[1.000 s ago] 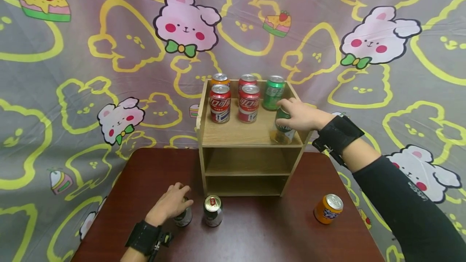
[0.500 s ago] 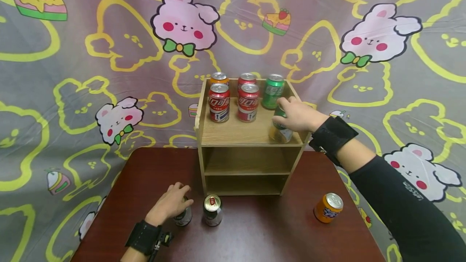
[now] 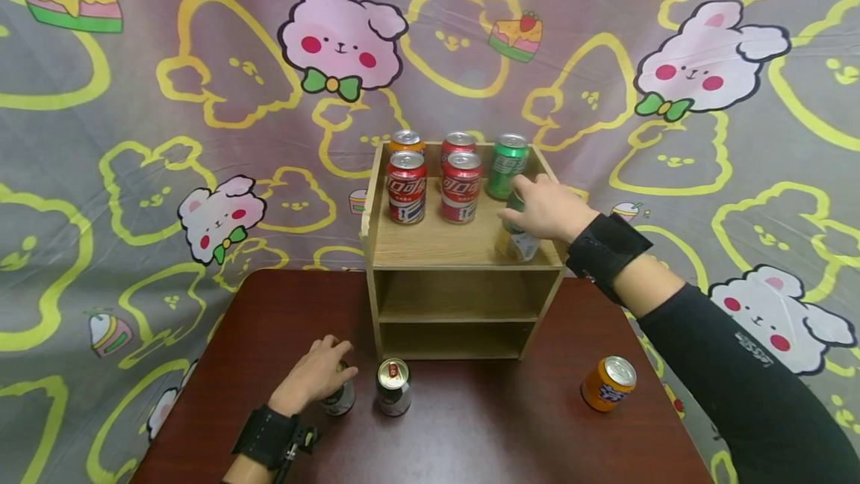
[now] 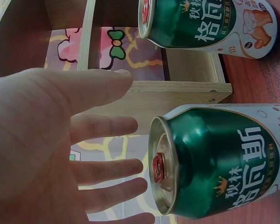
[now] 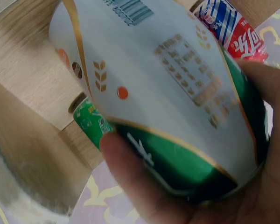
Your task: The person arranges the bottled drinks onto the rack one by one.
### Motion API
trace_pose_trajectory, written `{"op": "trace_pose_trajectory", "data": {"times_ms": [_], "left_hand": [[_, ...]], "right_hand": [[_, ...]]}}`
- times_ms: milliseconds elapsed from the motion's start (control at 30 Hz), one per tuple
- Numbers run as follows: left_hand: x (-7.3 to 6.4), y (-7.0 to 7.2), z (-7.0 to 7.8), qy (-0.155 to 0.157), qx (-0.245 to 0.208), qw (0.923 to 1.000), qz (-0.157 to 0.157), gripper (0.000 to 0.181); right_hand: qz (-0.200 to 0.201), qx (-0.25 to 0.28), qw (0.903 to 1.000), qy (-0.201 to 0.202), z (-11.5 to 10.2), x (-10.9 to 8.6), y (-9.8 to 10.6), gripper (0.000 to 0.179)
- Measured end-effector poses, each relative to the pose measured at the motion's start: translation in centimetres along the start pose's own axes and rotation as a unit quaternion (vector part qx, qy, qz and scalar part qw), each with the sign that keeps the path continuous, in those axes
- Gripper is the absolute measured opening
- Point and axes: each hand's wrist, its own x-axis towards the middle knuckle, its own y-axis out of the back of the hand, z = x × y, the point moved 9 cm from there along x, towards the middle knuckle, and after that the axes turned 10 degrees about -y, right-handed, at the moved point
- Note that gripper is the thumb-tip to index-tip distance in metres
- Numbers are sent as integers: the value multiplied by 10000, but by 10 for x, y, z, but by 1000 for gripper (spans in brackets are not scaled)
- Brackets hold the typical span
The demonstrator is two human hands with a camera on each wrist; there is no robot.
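Observation:
My right hand (image 3: pixel 547 208) grips a green-and-white drink can (image 5: pixel 154 88) by its upper part, over the front right of the shelf unit's top board (image 3: pixel 430 249). Whether the can touches the board cannot be told. Behind it stands a green soda can (image 3: pixel 508 166). Low on the left, my left hand (image 3: pixel 319 372) hovers at the top of another green-and-white can (image 4: pixel 224 163) on the table, its fingers (image 4: pixel 107 128) loosely extended and not wrapped around it. A matching can (image 3: pixel 393 391) stands upright just to the right.
Two red cola cans (image 3: pixel 407 189) stand in front on the top board, with a red can (image 3: pixel 459 144) and an orange can (image 3: pixel 407 142) behind. Two lower compartments (image 3: pixel 457 297) lie below. Another orange can (image 3: pixel 608 385) stands at the table's (image 3: pixel 497 424) right.
My right hand has shifted slightly left along the top board, with the green-and-white can in its grip. My left hand stays by its can.

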Motion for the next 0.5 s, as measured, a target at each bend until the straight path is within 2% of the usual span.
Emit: {"op": "trace_pose_trajectory", "data": {"times_ms": [133, 233, 333, 500], "left_hand": [[1, -3, 0, 12, -38, 10000, -49, 42], [2, -5, 1, -4, -22, 10000, -79, 42], [4, -5, 2, -21, -2, 10000, -64, 41], [6, -3, 2, -20, 55, 10000, -27, 41]], "right_hand": [[16, 1, 9998, -212, 2, 0, -2, 58], [40, 155, 9996, -211, 2, 1, -3, 59], [-114, 458, 9989, -19, 2, 2, -2, 56], [-596, 825, 9939, 427, 3, 4, -2, 54]]}}
